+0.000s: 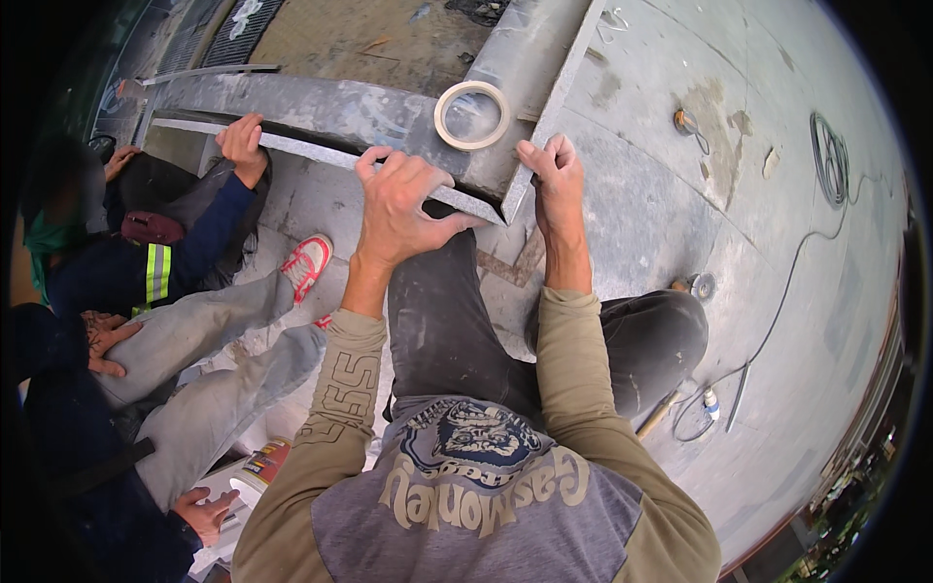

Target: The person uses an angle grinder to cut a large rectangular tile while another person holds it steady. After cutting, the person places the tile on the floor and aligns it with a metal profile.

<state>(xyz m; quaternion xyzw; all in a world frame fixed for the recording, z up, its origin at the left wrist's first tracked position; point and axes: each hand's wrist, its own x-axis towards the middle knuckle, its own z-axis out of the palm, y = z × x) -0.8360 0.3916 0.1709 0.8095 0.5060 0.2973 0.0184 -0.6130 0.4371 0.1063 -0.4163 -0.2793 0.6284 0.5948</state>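
A roll of masking tape (442, 119) lies flat on the corner of a grey raised ledge (340, 109). Along the ledge's front edge runs a narrow grey stone strip (301, 148), and a second strip (573, 70) runs along its right side. Their ends meet at the corner in front of me. My left hand (403, 209) is closed round the front strip just left of that corner, thumb below and fingers over the top. Just right of the corner, my right hand (556, 185) pinches the side strip between thumb and curled fingers. Farther left, a co-worker's hand (245, 148) grips the front strip.
Two people sit close on my left, legs stretched toward me, near a bucket (260, 468). On the grey floor at right lie a tool with a round disc (701, 286), a plug (711, 402), a coiled cable (829, 163) and a small orange object (684, 121).
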